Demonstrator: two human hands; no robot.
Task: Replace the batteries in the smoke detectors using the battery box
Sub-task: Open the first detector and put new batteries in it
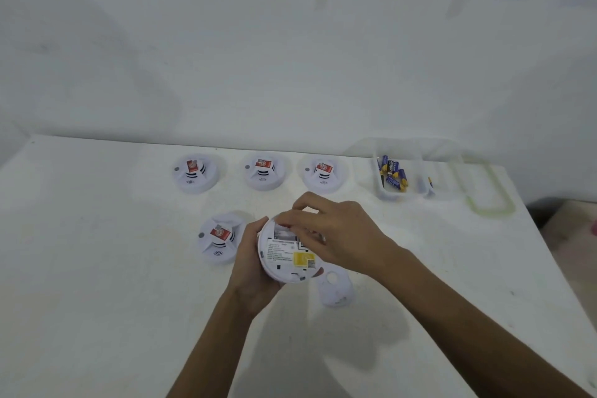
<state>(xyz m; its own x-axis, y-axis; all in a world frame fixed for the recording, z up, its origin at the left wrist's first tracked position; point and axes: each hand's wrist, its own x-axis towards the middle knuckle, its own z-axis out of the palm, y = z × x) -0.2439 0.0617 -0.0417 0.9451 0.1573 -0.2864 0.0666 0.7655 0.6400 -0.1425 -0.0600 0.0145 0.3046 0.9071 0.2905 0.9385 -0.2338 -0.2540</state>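
Note:
My left hand (250,263) grips a white round smoke detector (284,257) turned back side up, above the table. Its label and a yellow sticker face me. My right hand (336,233) rests over its upper edge, fingertips curled at the open battery slot; whether they pinch a battery is hidden. A clear battery box (399,176) with several blue and yellow batteries stands at the back right. Three more detectors (195,173) (264,170) (324,173) sit in a row at the back, face up with red stickers. Another detector (219,237) lies just left of my left hand.
A round white mounting plate (334,289) lies on the white table (97,268) just below the held detector. The box's clear lid with a green seal (487,191) lies at the back right near the table's edge. A white wall rises behind the table.

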